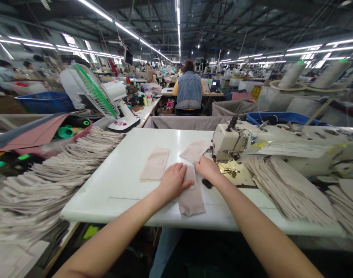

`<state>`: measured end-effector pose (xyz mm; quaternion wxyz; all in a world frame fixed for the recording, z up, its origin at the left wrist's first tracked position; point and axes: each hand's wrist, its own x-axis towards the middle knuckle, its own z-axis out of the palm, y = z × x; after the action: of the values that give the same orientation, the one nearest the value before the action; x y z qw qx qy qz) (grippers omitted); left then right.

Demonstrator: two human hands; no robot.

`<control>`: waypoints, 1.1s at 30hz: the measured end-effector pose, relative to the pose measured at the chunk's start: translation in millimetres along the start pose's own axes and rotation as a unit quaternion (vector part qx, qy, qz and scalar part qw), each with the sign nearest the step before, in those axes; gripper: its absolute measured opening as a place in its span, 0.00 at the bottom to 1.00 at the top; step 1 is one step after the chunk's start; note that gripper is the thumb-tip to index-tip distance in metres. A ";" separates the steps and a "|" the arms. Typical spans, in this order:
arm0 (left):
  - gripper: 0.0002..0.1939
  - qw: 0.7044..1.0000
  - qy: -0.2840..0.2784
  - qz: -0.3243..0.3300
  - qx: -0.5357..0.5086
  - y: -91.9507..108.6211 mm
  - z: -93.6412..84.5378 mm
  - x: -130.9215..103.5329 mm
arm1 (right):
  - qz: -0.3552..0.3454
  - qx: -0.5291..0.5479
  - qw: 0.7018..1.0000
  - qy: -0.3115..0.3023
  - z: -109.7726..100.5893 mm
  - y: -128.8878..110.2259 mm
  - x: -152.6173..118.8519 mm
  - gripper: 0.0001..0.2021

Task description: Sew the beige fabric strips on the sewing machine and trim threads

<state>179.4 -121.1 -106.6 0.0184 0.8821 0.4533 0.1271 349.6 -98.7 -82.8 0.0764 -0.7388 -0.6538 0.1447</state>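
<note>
My left hand [174, 178] lies flat, fingers stretched out, on a narrow beige fabric piece [193, 200] that runs toward the table's front edge. Close by, my right hand [208, 168] has its fingers curled together at the corner of another beige fabric piece [195, 150]; its fingertips are partly hidden. Left of my hands lies a folded beige piece [154, 164] with a small rectangular patch on it. The sewing machine [231, 141] stands just right of my right hand, above its brass-coloured plate [237, 173]. A small dark object [206, 183] sits beside my right wrist.
Stacked beige pieces [292, 189] lie on the table right of the machine. A long row of beige fabric [49, 181] lines the left side. A white fan with a green rim [97, 90] stands back left. Ahead, a person in a denim vest [189, 90] sits facing away.
</note>
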 end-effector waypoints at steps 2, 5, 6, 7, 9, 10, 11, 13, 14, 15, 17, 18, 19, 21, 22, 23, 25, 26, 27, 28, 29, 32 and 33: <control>0.26 1.000 0.000 0.002 -0.012 -1.3 -0.5 0.7 | 0.007 0.002 1.000 0.005 -0.3 -2.1 1.8 0.17; 0.25 0.999 0.005 -0.012 -0.036 -7.0 -1.8 2.6 | 0.016 0.007 1.000 0.019 -1.1 -1.8 -0.6 0.16; 0.22 0.999 0.010 -0.028 -0.038 -9.9 -2.5 3.5 | 0.018 0.010 0.999 0.027 -1.2 -0.8 -3.5 0.15; 0.18 0.998 0.015 -0.047 -0.034 -12.8 -3.0 4.3 | 0.019 0.013 0.999 0.036 -1.2 0.5 -7.7 0.14; 0.11 0.996 0.019 -0.083 -0.020 -17.9 -3.6 5.3 | 0.018 0.022 0.998 0.057 -0.5 4.1 -19.9 0.13; 0.07 0.995 0.017 -0.095 -0.019 -19.7 -3.5 5.4 | 0.016 0.028 0.997 0.068 0.4 6.6 -27.8 0.14; 0.05 0.994 0.016 -0.103 -0.030 -20.8 -3.2 5.0 | 0.014 0.034 0.996 0.079 1.7 9.9 -36.5 0.14; 0.05 0.987 0.023 -0.123 -0.104 -21.5 -3.1 2.8 | 0.005 0.047 0.994 0.099 6.2 19.6 -55.1 0.16; 0.05 0.975 0.030 -0.141 -0.168 -21.9 -4.4 0.9 | 0.007 0.052 0.993 0.107 9.5 26.5 -64.3 0.17; 0.06 0.955 0.038 -0.166 -0.245 -22.6 -7.2 -1.6 | 0.007 0.058 0.992 0.111 13.4 34.7 -72.9 0.17; 0.08 0.886 0.050 -0.219 -0.405 -26.2 -19.7 -8.3 | 0.010 0.072 0.989 0.125 22.8 54.4 -87.7 0.17; 0.11 0.849 0.058 -0.237 -0.469 -29.4 -29.8 -12.3 | 0.010 0.091 0.986 0.136 27.6 65.0 -93.8 0.18; 0.16 0.818 0.066 -0.246 -0.516 -33.4 -42.2 -16.3 | 0.018 0.106 0.984 0.140 32.2 75.3 -99.1 0.18; 0.26 0.786 0.093 -0.244 -0.560 -43.9 -71.3 -22.4 | 0.031 0.128 0.980 0.150 39.3 92.7 -107.1 0.20; 0.29 0.782 0.100 -0.241 -0.566 -50.2 -85.9 -23.5 | 0.035 0.135 0.978 0.153 41.6 99.0 -109.9 0.20; 0.31 0.782 0.099 -0.236 -0.568 -57.1 -99.3 -22.4 | 0.037 0.138 0.977 0.156 43.1 103.3 -111.9 0.20; 0.34 0.788 0.072 -0.229 -0.567 -72.4 -118.5 -13.1 | 0.038 0.137 0.976 0.167 44.7 106.5 -114.1 0.20; 0.35 0.794 0.051 -0.227 -0.561 -80.7 -123.1 -4.8 | 0.036 0.133 0.975 0.174 45.3 106.3 -114.4 0.20; 0.35 0.804 0.029 -0.229 -0.549 -89.2 -124.3 5.4 | 0.034 0.127 0.974 0.183 46.3 105.5 -114.5 0.20; 0.34 0.819 0.007 -0.235 -0.523 -97.9 -122.1 16.9 | 0.031 0.120 0.973 0.194 47.8 104.6 -114.4 0.20; 0.33 0.839 -0.019 -0.247 -0.484 -106.5 -117.1 28.8 | 0.026 0.116 0.972 0.204 49.9 104.2 -114.3 0.20; 0.28 0.889 -0.067 -0.297 -0.342 -129.1 -93.6 59.4 | 0.004 0.112 0.968 0.226 58.4 106.8 -114.2 0.19; 0.28 0.898 -0.066 -0.305 -0.311 -135.0 -85.9 66.0 | -0.003 0.112 0.966 0.232 61.2 108.6 -114.2 0.19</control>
<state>88.1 4.3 -29.7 0.3597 0.6560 0.6353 0.1915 421.1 -230.6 -160.5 0.3084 -0.7371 -0.5999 0.0413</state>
